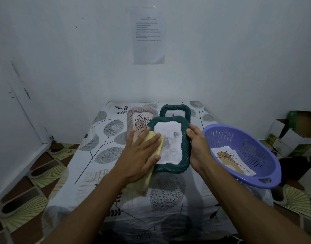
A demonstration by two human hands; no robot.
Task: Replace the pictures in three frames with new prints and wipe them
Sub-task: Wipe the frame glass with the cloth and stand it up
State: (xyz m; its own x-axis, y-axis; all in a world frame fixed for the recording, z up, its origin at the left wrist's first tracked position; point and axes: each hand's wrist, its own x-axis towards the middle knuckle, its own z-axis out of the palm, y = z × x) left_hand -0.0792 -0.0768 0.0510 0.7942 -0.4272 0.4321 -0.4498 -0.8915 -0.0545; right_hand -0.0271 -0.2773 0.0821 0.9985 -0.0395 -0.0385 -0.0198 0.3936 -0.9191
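A dark green frame (184, 152) with a pale floral print is tilted up off the leaf-patterned cloth. My right hand (197, 148) grips its right edge, thumb on the front rim. My left hand (142, 152) lies flat with straight fingers, pressing a yellow cloth (160, 143) against the frame's left side and glass. Behind it lies a second green frame (175, 110), partly hidden. To the left a beige frame (133, 117) holds a leaf drawing, its lower part covered by my left hand.
A purple plastic basket (267, 166) stands at the right with a print of a brown plant (232, 160) inside. Cardboard boxes (292, 138) sit on the floor at the far right. The wall stands close behind, a printed sheet (149, 36) taped on it.
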